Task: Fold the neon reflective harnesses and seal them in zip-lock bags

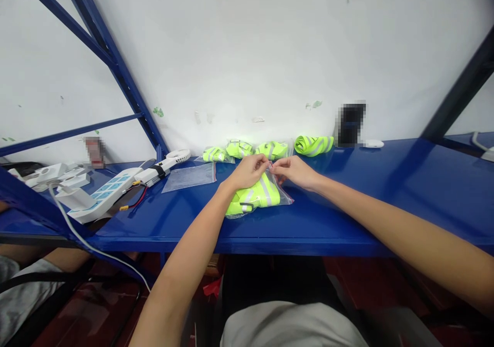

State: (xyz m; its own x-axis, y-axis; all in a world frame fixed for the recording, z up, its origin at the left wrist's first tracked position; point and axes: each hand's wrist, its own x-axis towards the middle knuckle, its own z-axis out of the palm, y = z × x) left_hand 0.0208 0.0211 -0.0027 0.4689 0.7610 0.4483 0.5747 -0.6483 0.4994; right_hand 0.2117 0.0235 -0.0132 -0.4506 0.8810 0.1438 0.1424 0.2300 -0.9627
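A clear zip bag [284, 199] lies on the blue table with a folded neon-yellow reflective vest [259, 193] inside it. My left hand [250, 172] rests over the bag's far side, thumb and fingers pinched at its zip edge. Close beside it, my right hand [295, 171] pinches the same zip edge between thumb and forefinger. The bag's opening edge runs from my fingers down to the right. Behind my hands sit several bagged yellow vests [272, 150], and a rolled yellow vest [313, 145] lies to their right.
A flat zip bag [190, 176] lies left of my hands. Further left are a power strip [110, 195], a white handheld fan [178, 157] and a red-black cable [135, 199]. A blurred black object [350, 125] leans on the wall. Another person's leg [65, 258] shows at lower left.
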